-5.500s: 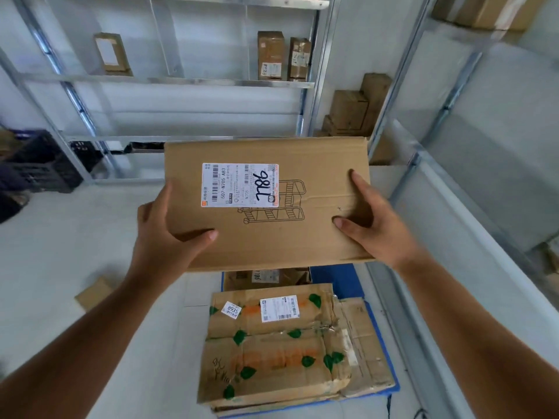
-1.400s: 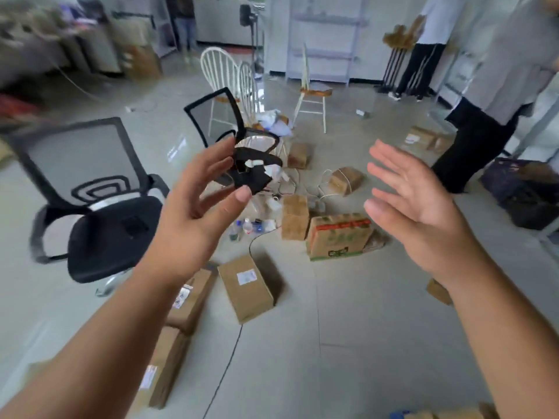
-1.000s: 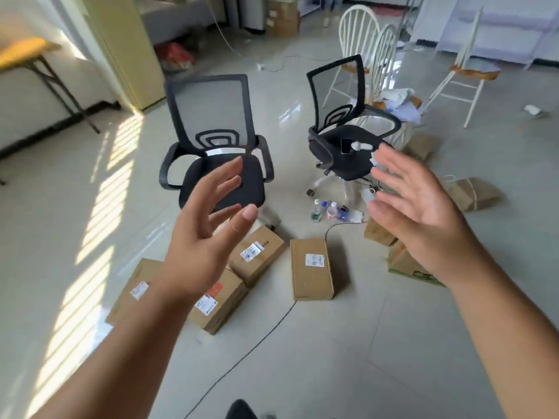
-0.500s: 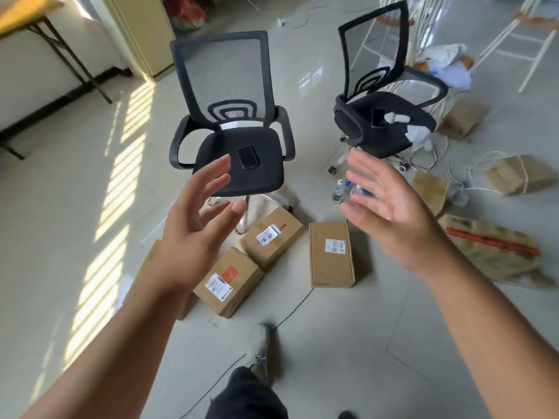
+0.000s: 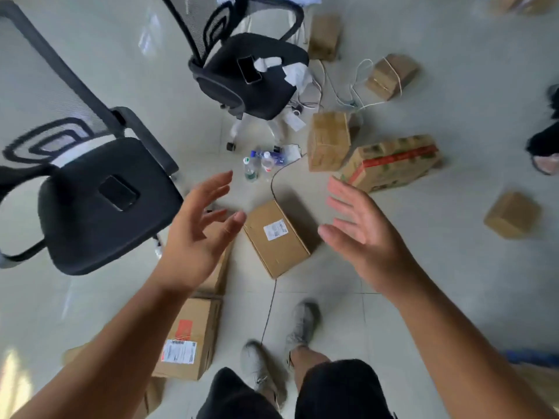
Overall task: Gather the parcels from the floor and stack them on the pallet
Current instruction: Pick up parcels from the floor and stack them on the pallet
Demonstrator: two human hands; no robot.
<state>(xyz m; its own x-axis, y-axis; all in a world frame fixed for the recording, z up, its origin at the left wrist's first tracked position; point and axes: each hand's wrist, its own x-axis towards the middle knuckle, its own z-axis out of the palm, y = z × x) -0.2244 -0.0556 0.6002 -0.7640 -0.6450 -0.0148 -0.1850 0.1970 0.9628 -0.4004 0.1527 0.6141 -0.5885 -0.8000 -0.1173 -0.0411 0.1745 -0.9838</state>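
Parcels lie scattered over the pale tiled floor (image 5: 453, 282) below me, and the nearest one, a plain brown box with a white label (image 5: 276, 238), sits at the centre of my view, between my two hands and lower than both. My left hand (image 5: 196, 234) hangs at nine o'clock of that box with its fingers spread and relaxed, gripping nothing; my right hand (image 5: 360, 228) hangs at three o'clock, palm turned inward, fingers straight and likewise empty. A second box with a red-and-white label (image 5: 187, 340) lies at seven o'clock, partly under my left forearm, and another box just above it is mostly hidden by that hand. At one o'clock a tall brown box (image 5: 328, 145) stands just beside a printed carton with a red band (image 5: 393, 161); a small box (image 5: 512, 214) rests well apart at three o'clock, and a string-tied box (image 5: 390, 75) sits farther off at one o'clock. A thin cable (image 5: 272, 297) runs along the floor past the central box. Two black office chairs (image 5: 99, 207) stand at nine and twelve o'clock, with small bottles (image 5: 257, 164) on the floor between them. My grey shoes (image 5: 301, 325) show at six o'clock.
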